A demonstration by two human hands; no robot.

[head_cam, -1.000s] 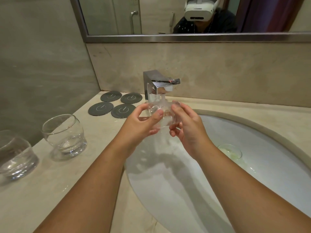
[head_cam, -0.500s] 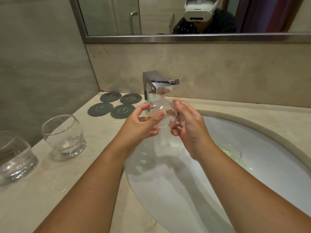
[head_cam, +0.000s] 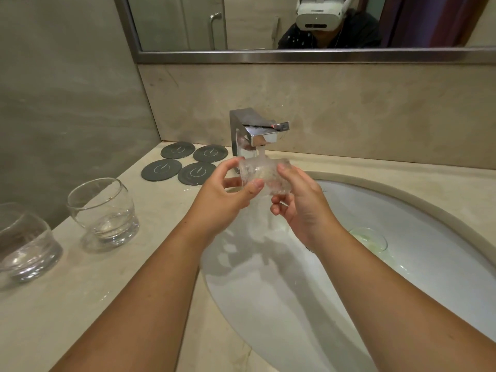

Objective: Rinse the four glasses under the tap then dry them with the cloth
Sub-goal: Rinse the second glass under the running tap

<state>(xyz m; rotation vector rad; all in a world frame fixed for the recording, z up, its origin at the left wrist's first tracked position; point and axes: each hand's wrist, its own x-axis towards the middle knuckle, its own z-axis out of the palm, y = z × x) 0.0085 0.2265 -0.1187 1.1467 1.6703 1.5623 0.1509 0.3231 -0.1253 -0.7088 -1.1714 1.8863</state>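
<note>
We begin with the pale stone counter, which runs along the left and wraps the back of the white oval basin set into it. Above the backsplash hangs a metal-framed mirror, and in it we see a person in a dark top wearing a white headset.

Two bare forearms reach in from below and meet over the back of the basin. The left hand and the right hand both grip the held glass between them. The left thumb presses its near side while the left fingers curl over its far left edge. The right hand's fingers wrap its right side, and its lower fingers are curled beneath.

The square chrome tap stands at the back of the basin. Its stream falls straight onto the held glass, which sits just below the spout. Splashing water blurs the glass, so we cannot tell how it is tilted.

Two more round tumblers stand upright on the counter at the left, well apart from the basin. The near glass is closer to the hands, and the edge glass is partly cut off by the frame.

Low in the basin at the right lies a clear round shape. We cannot tell whether it is a glass or the drain.

Four dark round coasters lie flat in a cluster just left of the tap.
</note>
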